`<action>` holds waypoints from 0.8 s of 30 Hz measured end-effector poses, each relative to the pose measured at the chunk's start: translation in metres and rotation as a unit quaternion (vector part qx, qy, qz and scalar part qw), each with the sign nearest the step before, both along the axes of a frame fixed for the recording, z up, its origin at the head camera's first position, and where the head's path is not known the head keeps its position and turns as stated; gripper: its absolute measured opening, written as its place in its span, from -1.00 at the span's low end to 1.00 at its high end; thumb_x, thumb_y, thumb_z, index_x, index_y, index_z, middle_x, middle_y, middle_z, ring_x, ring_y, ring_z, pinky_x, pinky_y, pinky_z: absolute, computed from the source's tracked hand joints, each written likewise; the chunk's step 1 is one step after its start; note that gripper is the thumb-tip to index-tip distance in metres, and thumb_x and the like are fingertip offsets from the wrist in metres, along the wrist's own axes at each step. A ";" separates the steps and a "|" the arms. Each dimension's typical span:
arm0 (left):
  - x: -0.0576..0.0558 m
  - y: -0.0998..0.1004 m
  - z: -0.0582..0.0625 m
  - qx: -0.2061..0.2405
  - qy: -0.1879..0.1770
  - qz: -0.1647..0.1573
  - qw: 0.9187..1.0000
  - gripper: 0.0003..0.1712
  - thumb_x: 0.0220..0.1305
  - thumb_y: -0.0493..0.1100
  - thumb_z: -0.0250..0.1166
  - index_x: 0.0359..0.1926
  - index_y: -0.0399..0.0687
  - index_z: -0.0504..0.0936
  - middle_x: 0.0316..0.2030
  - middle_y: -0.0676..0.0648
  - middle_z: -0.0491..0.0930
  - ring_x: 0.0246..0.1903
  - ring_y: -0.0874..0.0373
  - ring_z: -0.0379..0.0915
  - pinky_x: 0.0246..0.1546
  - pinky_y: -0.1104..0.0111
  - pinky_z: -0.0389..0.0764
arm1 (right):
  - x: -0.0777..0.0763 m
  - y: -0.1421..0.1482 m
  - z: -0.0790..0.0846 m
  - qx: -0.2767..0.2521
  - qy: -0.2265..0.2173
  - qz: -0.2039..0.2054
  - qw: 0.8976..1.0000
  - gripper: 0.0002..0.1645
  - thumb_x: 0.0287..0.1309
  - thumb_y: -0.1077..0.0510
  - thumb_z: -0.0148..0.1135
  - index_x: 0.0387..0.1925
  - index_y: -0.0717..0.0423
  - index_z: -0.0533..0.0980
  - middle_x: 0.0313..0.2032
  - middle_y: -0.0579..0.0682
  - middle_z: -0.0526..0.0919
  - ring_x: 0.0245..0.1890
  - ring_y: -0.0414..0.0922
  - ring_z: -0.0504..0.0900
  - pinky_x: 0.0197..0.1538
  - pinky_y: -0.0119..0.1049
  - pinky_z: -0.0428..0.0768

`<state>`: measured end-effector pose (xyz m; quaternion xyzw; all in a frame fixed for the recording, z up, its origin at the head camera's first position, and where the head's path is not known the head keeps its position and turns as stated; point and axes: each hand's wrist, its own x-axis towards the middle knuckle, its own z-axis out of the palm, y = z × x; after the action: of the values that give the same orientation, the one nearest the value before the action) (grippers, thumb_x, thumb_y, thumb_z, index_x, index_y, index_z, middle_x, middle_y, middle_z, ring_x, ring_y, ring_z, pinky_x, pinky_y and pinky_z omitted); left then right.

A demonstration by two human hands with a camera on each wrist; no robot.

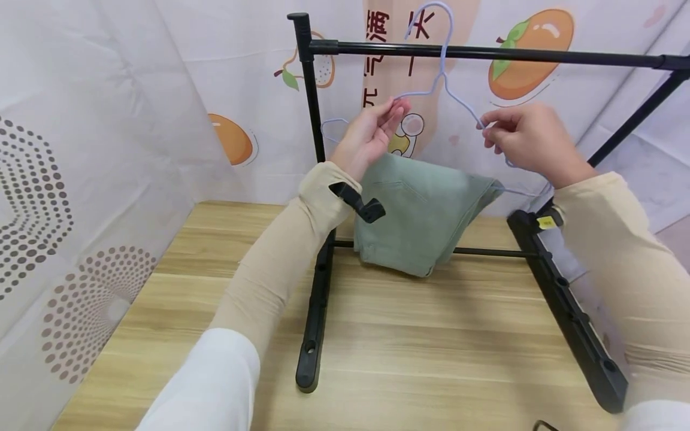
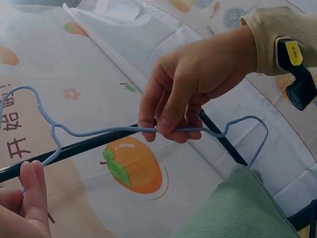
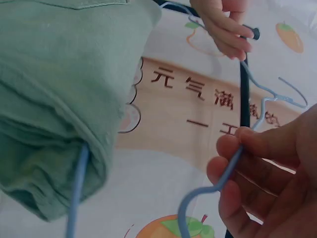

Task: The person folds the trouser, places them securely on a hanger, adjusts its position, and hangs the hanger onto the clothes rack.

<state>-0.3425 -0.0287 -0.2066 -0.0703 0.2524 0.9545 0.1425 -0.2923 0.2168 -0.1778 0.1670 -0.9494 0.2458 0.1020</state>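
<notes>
A light-blue wire hanger is held by both hands at the black rail, its hook rising above the rail. Whether the hook rests on the rail I cannot tell. Folded green trousers hang over the hanger's bottom wire, hiding most of it. My left hand holds the hanger's left shoulder between thumb and fairly straight fingers. On the other shoulder, my right hand pinches the wire with thumb and curled fingers; the left wrist view shows this right hand closely.
The black rack's left foot and right foot stand on a wood-grain tabletop. A lower crossbar passes behind the trousers. White printed cloth hangs at the back and left. A dark curved thing shows at the bottom edge.
</notes>
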 end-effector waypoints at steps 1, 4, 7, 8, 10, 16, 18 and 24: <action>-0.003 0.002 0.000 0.003 -0.005 0.004 1.000 -0.68 0.42 -0.32 0.10 -0.50 -0.31 0.60 -0.56 -0.18 0.65 -0.52 0.14 0.59 -0.49 0.54 0.61 | -0.003 0.000 -0.001 -0.002 0.008 -0.006 1.000 -0.67 0.37 0.17 0.03 -0.01 0.22 0.62 -0.55 -0.19 0.61 -0.59 -0.39 0.48 -0.56 -0.53 0.46; -0.010 0.006 -0.005 0.003 -0.018 0.012 1.000 -0.67 0.41 -0.32 0.10 -0.52 -0.32 0.60 -0.49 -0.21 0.67 -0.49 0.13 0.58 -0.50 0.53 0.61 | -0.012 0.001 -0.006 -0.013 0.014 -0.016 1.000 -0.67 0.36 0.17 0.02 -0.03 0.22 0.63 -0.54 -0.17 0.62 -0.58 -0.40 0.47 -0.53 -0.58 0.46; -0.017 0.009 -0.010 0.003 -0.023 0.014 1.000 -0.67 0.40 -0.33 0.11 -0.53 -0.33 0.60 -0.15 -0.25 0.70 -0.23 0.10 0.66 -0.50 0.52 0.61 | -0.018 0.004 -0.011 -0.026 0.007 -0.023 0.999 -0.67 0.36 0.18 0.03 -0.03 0.22 0.64 -0.56 -0.26 0.60 -0.55 -0.38 0.49 -0.52 -0.58 0.47; -0.018 0.010 -0.011 0.004 -0.025 0.014 1.000 -0.67 0.40 -0.34 0.12 -0.53 -0.33 0.60 -0.03 -0.25 0.67 -0.11 0.09 0.67 -0.40 0.53 0.64 | -0.020 0.005 -0.012 -0.028 0.006 -0.027 0.999 -0.67 0.37 0.18 0.03 -0.02 0.21 0.64 -0.57 -0.30 0.58 -0.54 -0.37 0.49 -0.53 -0.57 0.46; -0.021 0.012 -0.013 0.005 -0.028 0.013 1.000 -0.68 0.39 -0.34 0.13 -0.53 -0.33 0.61 -0.02 -0.24 0.67 -0.04 0.09 0.64 -0.21 0.53 0.65 | -0.023 0.007 -0.015 -0.028 0.004 -0.036 0.999 -0.65 0.37 0.17 0.02 0.00 0.20 0.63 -0.56 -0.30 0.60 -0.52 -0.36 0.49 -0.55 -0.52 0.43; -0.028 0.015 -0.008 0.009 -0.044 0.008 0.999 -0.70 0.40 -0.31 0.14 -0.49 -0.34 0.62 -0.52 -0.20 0.66 -0.36 0.12 0.59 0.10 0.53 0.51 | -0.030 0.006 -0.017 -0.023 0.038 -0.059 0.997 -0.60 0.37 0.16 -0.05 0.06 0.13 0.62 -0.37 0.03 0.70 -0.49 -0.41 0.45 -0.55 -0.47 0.36; -0.032 0.015 -0.006 0.008 -0.048 0.009 0.999 -0.69 0.40 -0.30 0.13 -0.49 -0.34 0.62 -0.47 -0.20 0.68 -0.31 0.12 0.61 0.09 0.54 0.50 | -0.032 0.005 -0.016 -0.027 0.048 -0.061 0.997 -0.59 0.37 0.15 -0.07 0.08 0.12 0.62 -0.30 0.11 0.70 -0.48 -0.40 0.44 -0.51 -0.50 0.37; -0.039 0.015 -0.007 0.006 -0.065 0.014 0.998 -0.71 0.39 -0.30 0.15 -0.46 -0.35 0.65 -0.03 -0.20 0.70 0.16 0.16 0.54 0.07 0.55 0.52 | -0.039 0.003 -0.017 -0.035 0.042 -0.067 0.996 -0.58 0.38 0.13 -0.07 0.09 0.09 0.61 -0.22 0.17 0.68 -0.43 -0.34 0.46 -0.44 -0.51 0.40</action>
<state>-0.3820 -0.0133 -0.2131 -0.1352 0.2358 0.9513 0.1455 -0.3316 0.2202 -0.1947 0.1094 -0.9443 0.2639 0.1636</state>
